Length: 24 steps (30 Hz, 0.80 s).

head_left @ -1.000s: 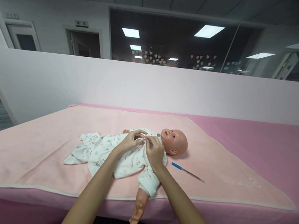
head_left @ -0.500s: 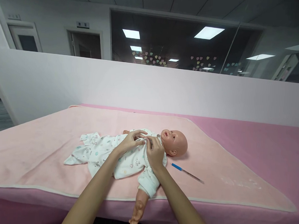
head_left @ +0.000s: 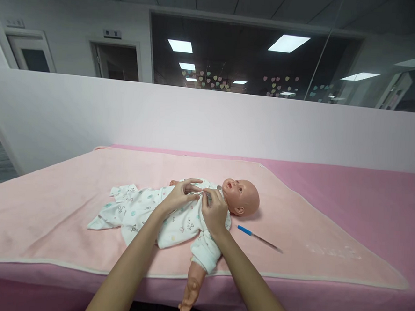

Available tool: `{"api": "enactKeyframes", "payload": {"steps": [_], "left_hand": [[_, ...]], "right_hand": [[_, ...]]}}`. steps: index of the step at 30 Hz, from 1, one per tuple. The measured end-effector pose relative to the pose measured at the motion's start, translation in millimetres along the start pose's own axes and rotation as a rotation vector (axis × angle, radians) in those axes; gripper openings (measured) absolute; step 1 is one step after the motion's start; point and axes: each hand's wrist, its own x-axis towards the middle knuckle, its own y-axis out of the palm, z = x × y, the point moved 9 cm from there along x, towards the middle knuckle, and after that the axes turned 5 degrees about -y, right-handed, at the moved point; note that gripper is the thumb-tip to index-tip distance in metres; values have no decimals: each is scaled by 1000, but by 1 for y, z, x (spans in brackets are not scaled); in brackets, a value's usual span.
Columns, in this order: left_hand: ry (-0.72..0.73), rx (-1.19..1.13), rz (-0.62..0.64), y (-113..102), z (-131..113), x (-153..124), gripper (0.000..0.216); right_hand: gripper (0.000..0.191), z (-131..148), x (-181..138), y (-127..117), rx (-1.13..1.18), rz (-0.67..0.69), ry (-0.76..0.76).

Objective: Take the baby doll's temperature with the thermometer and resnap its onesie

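A baby doll [head_left: 240, 197] lies on its back, head to the right, dressed in a white romper [head_left: 180, 229] with small printed figures. At the chest, my left hand [head_left: 179, 197] curves over the cloth, its thumb and fingers closed on the front of the garment. Right beside it my right hand [head_left: 214, 210] pinches the same part of the romper just below the doll's neck. Whatever fastener may be between the fingertips is hidden. One doll arm [head_left: 192, 286] sticks out of its sleeve and hangs over the table's near edge.
A blue-capped pen-like stick [head_left: 258, 238] lies right of the doll. Beneath is a peach blanket [head_left: 67, 203] with a pale border, spread over a pink tabletop [head_left: 373, 203]. A white partition [head_left: 212, 123] stands behind, with doors and a dark window beyond.
The hands keep their hold on the romper's chest with hardly any movement. The whole view has shifted very slightly.
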Motion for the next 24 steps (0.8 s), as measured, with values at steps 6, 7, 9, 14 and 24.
{"api": "enactKeyframes", "payload": {"steps": [6,7,9,14,24], "left_hand": [[10,-10,-27,-3,0,1,51],[7,-23,-24,-3,0,1,53],[1,-50,-13,-3,1,1,54],[34,68,-40,-2,-1,1,42],[73,415,-64,-3,-8,-4,21]], "right_hand": [[13,-3,-1,1,8,-9,13],[12,-3,-1,1,9,-10,13],[12,-3,-1,1,10,-12,13],[11,-4,0,0,10,-20,19],[12,-3,1,-3,81,-17,37]]}}
